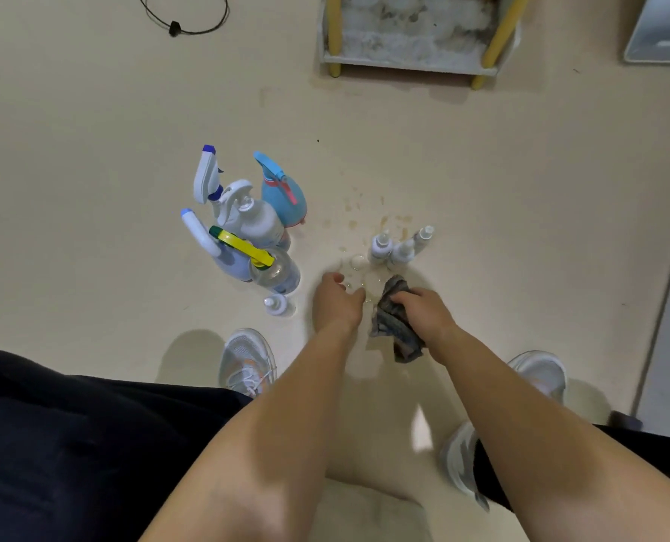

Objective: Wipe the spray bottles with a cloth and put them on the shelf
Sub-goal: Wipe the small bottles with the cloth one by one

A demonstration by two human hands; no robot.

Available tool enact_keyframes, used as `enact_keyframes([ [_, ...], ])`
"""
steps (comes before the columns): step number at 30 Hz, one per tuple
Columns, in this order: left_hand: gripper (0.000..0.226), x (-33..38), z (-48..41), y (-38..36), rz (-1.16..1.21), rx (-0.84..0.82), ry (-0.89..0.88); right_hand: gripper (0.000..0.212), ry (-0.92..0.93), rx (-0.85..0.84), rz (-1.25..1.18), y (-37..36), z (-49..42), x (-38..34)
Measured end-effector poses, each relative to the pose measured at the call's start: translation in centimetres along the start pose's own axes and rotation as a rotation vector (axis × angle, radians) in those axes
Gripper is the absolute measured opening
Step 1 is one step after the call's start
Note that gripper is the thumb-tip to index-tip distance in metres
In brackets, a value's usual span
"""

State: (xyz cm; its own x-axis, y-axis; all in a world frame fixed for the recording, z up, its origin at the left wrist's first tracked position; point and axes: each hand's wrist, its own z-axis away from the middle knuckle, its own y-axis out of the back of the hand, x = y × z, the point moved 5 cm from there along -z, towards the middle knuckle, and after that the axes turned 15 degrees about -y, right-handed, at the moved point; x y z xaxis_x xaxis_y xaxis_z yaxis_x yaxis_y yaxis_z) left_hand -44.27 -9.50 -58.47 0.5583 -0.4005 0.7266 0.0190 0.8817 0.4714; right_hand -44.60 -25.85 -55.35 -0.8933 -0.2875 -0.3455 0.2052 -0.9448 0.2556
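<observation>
Several large trigger spray bottles stand clustered on the floor at left, among them a blue one (283, 197), a white one (256, 219) and a clear one with a yellow trigger (275, 272). A small bottle (277, 305) stands just in front of them. Three small white spray bottles (399, 250) stand to the right. My right hand (423, 311) is shut on a grey cloth (391, 324) near the floor. My left hand (335, 303) curls around a small clear item (349, 285) on the floor; whether it grips it is unclear. The low shelf (411, 58) with yellow legs stands far ahead.
Wet spots (364, 221) mark the floor beyond my hands, and a small white cap (358, 262) lies there. My shoes (247, 361) flank my arms. A black cable (184, 21) lies at the top left and a grey tray (661, 33) at the top right.
</observation>
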Motion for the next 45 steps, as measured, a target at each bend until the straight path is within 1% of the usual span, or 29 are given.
enact_keyframes([
  [4, 0.076, 2.6, -3.4, -2.0, -0.045, -0.062, -0.138, 0.020, -0.015, -0.023, -0.073, 1.5, -1.3, 1.1],
  [6, 0.081, 3.5, -4.8, -2.9, -0.036, -0.086, -0.194, 0.020, -0.021, -0.043, -0.092, 1.8, -1.9, 1.2],
  [7, 0.078, 4.0, -5.4, -3.3, -0.037, -0.097, -0.220, 0.020, -0.020, -0.050, -0.102, 1.9, -2.3, 1.1],
  [8, 0.068, 4.4, -6.0, -3.7, -0.058, -0.103, -0.248, 0.021, -0.020, -0.058, -0.106, 1.9, -2.5, 1.0],
  [10, 0.033, 5.1, -6.9, -4.2, -0.180, -0.089, -0.307, 0.020, -0.019, -0.073, -0.111, 2.0, -3.0, 0.8],
  [11, 0.020, 5.4, -7.1, -4.2, -0.232, -0.072, -0.321, 0.020, -0.017, -0.082, -0.103, 2.0, -3.1, 0.7],
  [12, 0.015, 5.5, -7.1, -4.1, -0.249, -0.063, -0.323, 0.021, -0.015, -0.097, -0.093, 2.0, -3.0, 0.5],
  [15, 0.024, 5.5, -6.6, -3.2, -0.215, -0.041, -0.309, 0.023, -0.014, -0.149, -0.079, 1.9, -2.3, 0.1],
  [17, 0.025, 6.0, -5.9, -1.6, -0.139, -0.008, -0.296, 0.024, -0.031, -0.194, -0.085, 2.1, -1.0, -0.5],
  [20, 0.029, 8.5, -5.1, 1.7, -0.043, 0.016, -0.331, 0.034, -0.028, -0.283, -0.176, 2.4, 1.9, -2.3],
  [22, 0.034, 11.1, -4.5, 4.2, -0.008, 0.022, -0.374, 0.041, 0.011, -0.284, -0.275, 3.0, 4.2, -4.2],
  [24, 0.034, 13.9, -3.4, 6.7, 0.059, 0.017, -0.419, 0.047, 0.090, -0.243, -0.372, 4.0, 7.0, -6.6],
  [26, 0.030, 16.9, -1.9, 8.9, 0.113, -0.008, -0.478, 0.047, 0.199, -0.158, -0.440, 5.2, 9.9, -9.0],
  [27, 0.026, 18.4, -0.9, 9.9, 0.132, -0.027, -0.505, 0.041, 0.279, -0.103, -0.446, 5.9, 11.1, -10.2],
  [29, 0.016, 21.4, 1.1, 11.6, 0.170, -0.077, -0.562, 0.022, 0.464, 0.007, -0.437, 7.1, 14.1, -12.7],
  [31, 0.009, 24.1, 3.5, 12.8, 0.230, -0.149, -0.588, 0.019, 0.625, 0.060, -0.417, 7.8, 17.4, -15.3],
  [33, 0.018, 26.6, 6.0, 13.5, 0.305, -0.213, -0.614, 0.019, 0.742, 0.047, -0.343, 7.6, 20.7, -17.4],
  [35, 0.030, 29.0, 8.4, 13.8, 0.385, -0.209, -0.652, 0.035, 0.841, 0.044, -0.244, 6.8, 23.6, -18.6],
  [36, 0.035, 30.1, 9.5, 14.0, 0.411, -0.184, -0.668, 0.044, 0.875, 0.070, -0.206, 6.6, 25.0, -18.9],
  [37, 0.039, 31.0, 10.4, 14.0, 0.430, -0.150, -0.676, 0.048, 0.923, 0.113, -0.179, 6.6, 26.1, -19.2],
  [38, 0.040, 31.8, 11.3, 14.1, 0.438, -0.118, -0.691, 0.047, 0.973, 0.161, -0.170, 6.9, 27.1, -19.4],
  [39, 0.041, 32.4, 12.2, 14.0, 0.449, -0.098, -0.705, 0.041, 1.009, 0.208, -0.179, 7.3, 28.0, -19.6],
  [41, 0.040, 33.2, 13.3, 13.7, 0.474, -0.088, -0.728, 0.027, 0.989, 0.234, -0.270, 8.5, 28.8, -20.1],
  [42, 0.041, 33.3, 13.7, 13.5, 0.495, -0.091, -0.725, 0.030, 0.935, 0.191, -0.350, 9.1, 28.6, -20.5],
  [45, 0.049, 33.7, 14.2, 13.4, 0.529, -0.050, -0.705, 0.041, 0.707, -0.064, -0.546, 9.7, 28.6, -21.5],
])
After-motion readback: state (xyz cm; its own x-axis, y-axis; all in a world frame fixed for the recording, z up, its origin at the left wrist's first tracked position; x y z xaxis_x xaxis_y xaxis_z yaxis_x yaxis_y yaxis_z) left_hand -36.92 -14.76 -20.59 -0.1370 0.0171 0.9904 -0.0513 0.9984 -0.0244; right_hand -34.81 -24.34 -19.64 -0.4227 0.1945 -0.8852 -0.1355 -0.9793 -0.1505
